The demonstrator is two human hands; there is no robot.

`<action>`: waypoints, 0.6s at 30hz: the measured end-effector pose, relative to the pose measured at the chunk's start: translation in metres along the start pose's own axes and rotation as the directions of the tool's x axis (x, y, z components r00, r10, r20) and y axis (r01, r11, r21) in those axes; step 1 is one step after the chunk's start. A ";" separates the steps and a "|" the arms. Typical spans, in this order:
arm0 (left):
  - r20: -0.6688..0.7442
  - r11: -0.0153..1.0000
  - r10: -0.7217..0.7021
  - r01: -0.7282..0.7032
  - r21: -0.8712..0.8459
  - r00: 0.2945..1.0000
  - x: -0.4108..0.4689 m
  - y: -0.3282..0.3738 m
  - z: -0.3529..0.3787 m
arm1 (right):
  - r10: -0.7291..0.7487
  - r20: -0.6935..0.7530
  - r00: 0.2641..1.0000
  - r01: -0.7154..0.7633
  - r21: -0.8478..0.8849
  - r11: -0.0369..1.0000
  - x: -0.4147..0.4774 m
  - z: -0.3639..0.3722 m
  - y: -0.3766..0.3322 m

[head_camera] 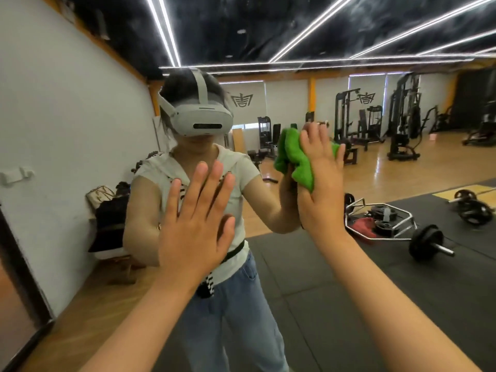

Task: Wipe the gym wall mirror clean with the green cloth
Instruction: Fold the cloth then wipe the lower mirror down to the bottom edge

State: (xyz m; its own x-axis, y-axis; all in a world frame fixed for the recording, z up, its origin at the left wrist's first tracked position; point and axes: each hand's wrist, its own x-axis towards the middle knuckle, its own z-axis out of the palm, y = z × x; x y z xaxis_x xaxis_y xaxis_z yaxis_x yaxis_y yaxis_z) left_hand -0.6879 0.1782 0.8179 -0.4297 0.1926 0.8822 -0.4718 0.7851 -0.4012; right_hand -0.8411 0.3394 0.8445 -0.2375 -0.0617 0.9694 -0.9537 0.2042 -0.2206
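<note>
- The right hand (320, 178) is in the middle of the frame, a bit to the right. Its fingers are straight and spread. The flat palm presses the green cloth (291, 154) onto the mirror (375, 162).
- The green cloth is bunched up between that palm and the glass. Bits of it poke out at the left side of the hand and under it.
- The left hand (193, 224) is in the middle left of the frame. Its fingers are straight too. It holds nothing, and it looks to be flat on the glass.
- The step now is rubbing the glass with the cloth.
- To do it well, I think the palm should push evenly, so the cloth does not slip out.
- It would help to spread the cloth flatter, so more of it touches the glass.
- Long strokes that overlap should leave no missed strips.
- The bare left hand may leave marks, so that spot needs a wipe too.
- The top of the frame looks smeary, so the cloth may need to go up there.
</note>
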 end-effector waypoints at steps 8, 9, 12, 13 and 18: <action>0.000 1.000 -0.008 0.008 0.002 1.000 -0.001 0.000 -0.001 | 0.404 -0.263 0.876 -0.390 0.106 0.915 0.038 -0.021 0.022; -0.002 1.000 -0.008 0.008 0.005 1.000 -0.001 0.000 -0.001 | 0.415 -0.255 0.874 -0.402 0.103 0.910 0.039 -0.013 0.009; -0.027 1.000 -0.013 0.013 0.001 1.000 -0.001 0.000 -0.001 | 0.163 -0.092 0.982 -0.166 -0.026 0.986 0.001 0.015 -0.026; -0.037 1.000 -0.014 0.013 -0.010 0.999 -0.001 0.000 -0.001 | 0.023 0.002 1.000 -0.022 -0.070 0.997 -0.021 0.021 -0.027; -0.035 1.000 -0.007 0.006 -0.018 0.999 -0.001 0.001 0.000 | -0.042 0.025 0.999 0.046 -0.164 0.985 -0.056 -0.010 0.042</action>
State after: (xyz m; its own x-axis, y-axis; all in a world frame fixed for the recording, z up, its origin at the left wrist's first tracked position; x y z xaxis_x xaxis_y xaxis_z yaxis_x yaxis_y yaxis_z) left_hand -0.6876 0.1791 0.8166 -0.3991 0.2078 0.8931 -0.4607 0.7966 -0.3913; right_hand -0.8660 0.3609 0.7823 -0.2015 -0.0942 0.9750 -0.9205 0.3585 -0.1556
